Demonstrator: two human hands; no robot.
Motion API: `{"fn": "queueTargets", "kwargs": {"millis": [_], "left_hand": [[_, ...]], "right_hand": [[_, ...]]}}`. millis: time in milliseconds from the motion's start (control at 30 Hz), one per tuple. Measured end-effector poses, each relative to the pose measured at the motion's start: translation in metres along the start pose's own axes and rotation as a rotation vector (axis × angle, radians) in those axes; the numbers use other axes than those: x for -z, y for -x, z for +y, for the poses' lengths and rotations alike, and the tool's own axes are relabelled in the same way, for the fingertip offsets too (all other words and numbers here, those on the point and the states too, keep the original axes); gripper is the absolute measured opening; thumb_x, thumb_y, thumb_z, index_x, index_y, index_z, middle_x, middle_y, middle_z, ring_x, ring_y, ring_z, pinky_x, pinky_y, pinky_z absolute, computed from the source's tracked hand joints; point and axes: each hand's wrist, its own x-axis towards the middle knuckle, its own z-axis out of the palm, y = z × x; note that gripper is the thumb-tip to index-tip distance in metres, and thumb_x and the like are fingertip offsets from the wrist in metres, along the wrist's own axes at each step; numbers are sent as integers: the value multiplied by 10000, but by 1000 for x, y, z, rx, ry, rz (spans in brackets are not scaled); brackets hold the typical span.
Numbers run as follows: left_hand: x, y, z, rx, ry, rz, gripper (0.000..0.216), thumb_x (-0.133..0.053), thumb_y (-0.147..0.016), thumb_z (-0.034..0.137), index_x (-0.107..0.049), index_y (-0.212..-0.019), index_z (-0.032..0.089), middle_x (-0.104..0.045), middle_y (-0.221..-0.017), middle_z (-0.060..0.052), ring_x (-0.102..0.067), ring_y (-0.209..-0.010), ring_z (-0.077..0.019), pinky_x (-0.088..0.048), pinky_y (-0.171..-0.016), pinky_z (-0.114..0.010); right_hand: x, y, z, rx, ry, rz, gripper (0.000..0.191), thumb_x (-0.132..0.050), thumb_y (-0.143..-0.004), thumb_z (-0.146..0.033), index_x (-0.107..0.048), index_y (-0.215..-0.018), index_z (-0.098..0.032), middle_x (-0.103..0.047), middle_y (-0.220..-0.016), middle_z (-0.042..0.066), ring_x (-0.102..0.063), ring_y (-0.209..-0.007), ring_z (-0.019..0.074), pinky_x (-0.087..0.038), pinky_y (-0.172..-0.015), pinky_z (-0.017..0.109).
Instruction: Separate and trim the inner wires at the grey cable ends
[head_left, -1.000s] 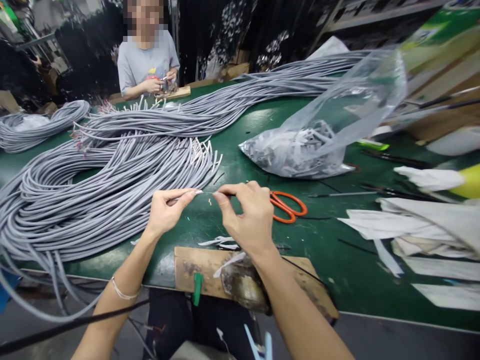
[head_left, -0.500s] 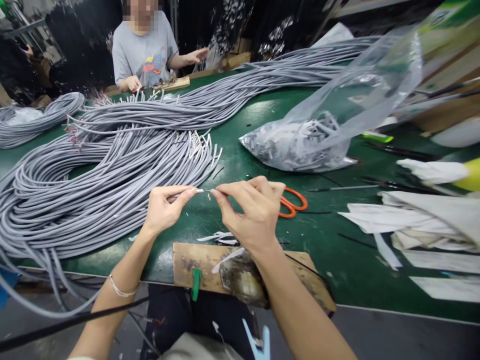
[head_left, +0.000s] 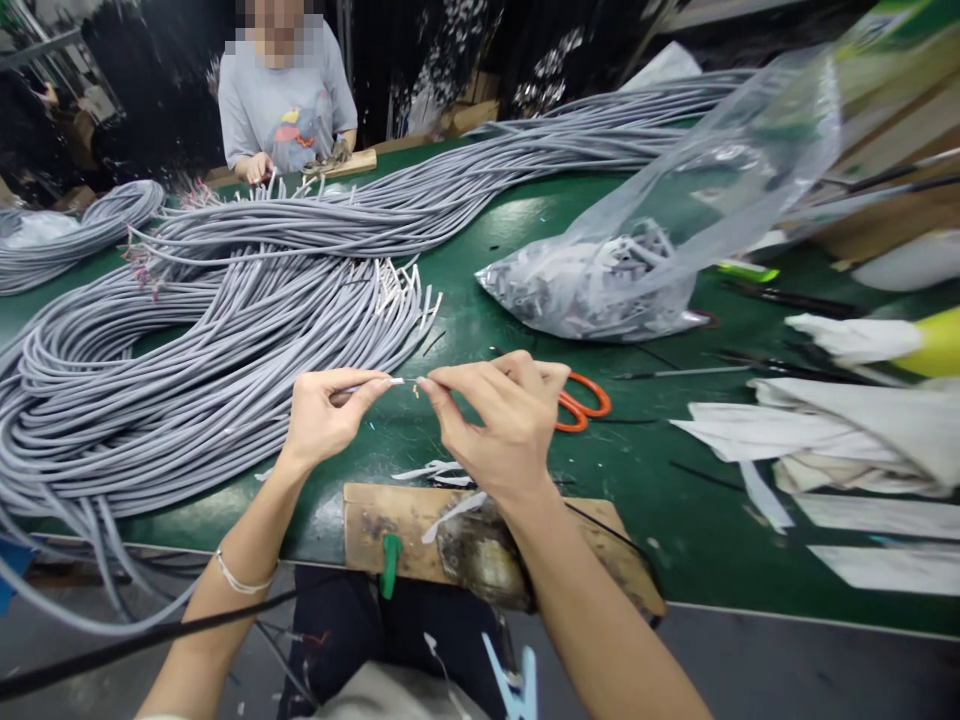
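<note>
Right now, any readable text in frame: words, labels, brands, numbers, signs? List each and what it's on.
No readable text.
Green item, top right: pale marking, too blurred to read.
Co-worker's grey shirt: coloured picture, no letters I can make out.
Grey cables: any print too small to tell.

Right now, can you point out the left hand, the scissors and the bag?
Left hand [head_left: 325, 420]: head view, middle of the hand.
Scissors [head_left: 582, 411]: head view, orange handle.
Bag [head_left: 525, 290]: head view, plastic wall.
</note>
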Motion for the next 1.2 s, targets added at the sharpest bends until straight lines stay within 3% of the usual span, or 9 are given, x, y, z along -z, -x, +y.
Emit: {"fn": "queueTargets", "kwargs": {"millis": [367, 567, 800, 1200], "left_hand": [[2, -1, -2, -32, -19, -48, 171, -627, -736, 261, -733, -766, 131, -733, -775, -66, -680, -699, -166, -521, -572, -205], [2, -2, -1, -6, 21, -33, 164, -623, -737, 251, -731, -755, 130, -733, -770, -62, -684, -702, -172, -540, -615, -223], [3, -2, -2, -41, 14, -29, 156, -627, -735, 248, -732, -750, 133, -733, -756, -56, -683, -689, -159, -526, -589, -195], [1, -2, -2, 24, 47, -29, 178, -626, -735, 275, -730, -750, 132, -732, -740, -59, -686, -684, -175, -539, -591, -217]], "right_hand": [[-4, 3, -3, -136, -155, -30, 180, -584, -814, -229, -577, -640, -182, -635, -572, -31, -477, -565, 122, -308, -622, 272], [-1, 1, -4, -99, -72, 46, 149, -604, -803, -237, -590, -662, -193, -656, -592, -36, -494, -593, 133, -295, -667, 295], [-1, 1, -5, -47, -53, 33, 118, -616, -790, -203, -597, -674, -194, -660, -590, -43, -491, -589, 132, -293, -671, 297], [-2, 0, -4, -68, -33, 35, 154, -603, -805, -240, -597, -657, -197, -655, -580, -49, -492, -575, 127, -289, -674, 295]]}}
